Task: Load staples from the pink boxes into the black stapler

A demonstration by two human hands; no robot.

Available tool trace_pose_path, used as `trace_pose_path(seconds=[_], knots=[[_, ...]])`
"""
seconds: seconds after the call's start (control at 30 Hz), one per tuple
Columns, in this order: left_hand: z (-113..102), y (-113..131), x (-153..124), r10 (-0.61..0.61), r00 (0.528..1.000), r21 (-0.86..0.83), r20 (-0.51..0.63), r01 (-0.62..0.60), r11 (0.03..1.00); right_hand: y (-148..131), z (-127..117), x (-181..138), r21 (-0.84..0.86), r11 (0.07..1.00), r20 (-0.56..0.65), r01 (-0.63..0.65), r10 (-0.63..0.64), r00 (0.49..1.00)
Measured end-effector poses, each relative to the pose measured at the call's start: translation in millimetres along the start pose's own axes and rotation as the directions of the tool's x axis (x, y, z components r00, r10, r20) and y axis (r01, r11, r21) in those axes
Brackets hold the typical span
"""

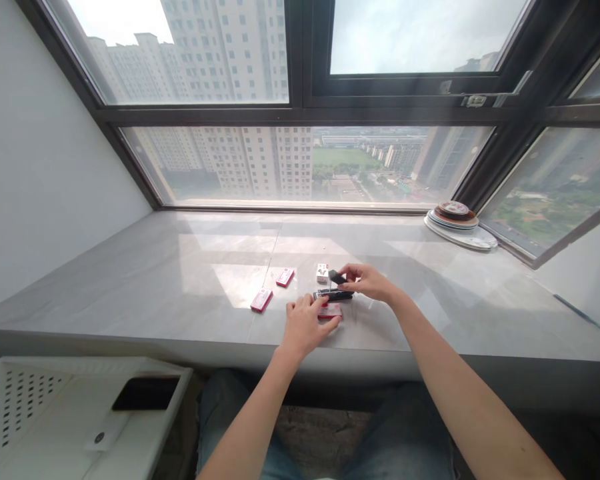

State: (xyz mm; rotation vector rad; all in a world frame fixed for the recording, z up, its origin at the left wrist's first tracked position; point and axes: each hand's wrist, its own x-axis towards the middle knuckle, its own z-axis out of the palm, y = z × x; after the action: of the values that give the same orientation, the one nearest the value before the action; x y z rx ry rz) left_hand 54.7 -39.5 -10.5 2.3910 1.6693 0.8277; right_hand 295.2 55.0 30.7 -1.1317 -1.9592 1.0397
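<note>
A black stapler (341,294) lies on the grey stone sill with its top arm lifted apart from the base. My right hand (373,283) pinches that raised dark arm from the right. On the left, my left hand (305,327) has its fingertips on the stapler's near-left end, its thumb stretched out below. Between that thumb and the stapler lies a red and white small box (332,311), partly covered by my fingers. Just behind the stapler stands a white small box (323,272) with a dark picture on it.
Two more red and white boxes, one nearer (261,300) and one farther (285,277), lie to the left. Stacked plates (455,223) stand in the far right corner by the window. Below the sill at left is a white perforated plastic piece (80,427) with a dark phone-like slab (146,393).
</note>
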Motion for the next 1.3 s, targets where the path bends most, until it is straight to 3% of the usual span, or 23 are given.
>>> trace_pose_path(seconds=[0.13,0.27,0.47,0.57,0.67,0.9,1.1,1.2,1.3], knots=[[0,6,-2,0.005,0.999,0.042,-0.039,-0.003,0.999,1,21,10,-0.161,0.987,0.076,0.015,-0.003,0.997],[-8,-1,-10,0.013,0.994,0.087,-0.112,-0.003,0.996,7,26,2,-0.263,0.965,0.019,0.000,0.005,1.000],[-33,-75,-13,-0.167,0.942,0.131,-0.291,0.212,0.969,14,16,-16,-0.307,0.950,-0.064,-0.060,0.042,0.997],[-36,-110,-9,-0.153,0.962,0.087,-0.227,0.176,0.980,11,18,-20,-0.313,0.947,-0.075,-0.073,0.052,0.996],[-30,-122,-4,-0.113,0.986,0.027,-0.124,0.117,0.993,7,21,-20,-0.327,0.940,-0.102,-0.094,0.064,0.993],[-5,-98,17,-0.062,0.996,0.103,-0.071,0.069,0.992,1,17,-25,-0.399,0.900,-0.150,-0.178,0.128,0.980],[32,-54,47,-0.031,0.996,0.138,-0.084,0.042,0.990,14,25,-24,-0.251,0.904,-0.260,-0.346,0.281,0.924],[49,-28,61,-0.028,0.995,0.112,-0.092,0.038,0.993,18,32,-11,-0.181,0.921,-0.339,-0.345,0.271,0.901],[56,-11,70,-0.030,0.995,0.095,-0.093,0.039,0.995,15,39,3,-0.148,0.941,-0.315,-0.304,0.246,0.917]])
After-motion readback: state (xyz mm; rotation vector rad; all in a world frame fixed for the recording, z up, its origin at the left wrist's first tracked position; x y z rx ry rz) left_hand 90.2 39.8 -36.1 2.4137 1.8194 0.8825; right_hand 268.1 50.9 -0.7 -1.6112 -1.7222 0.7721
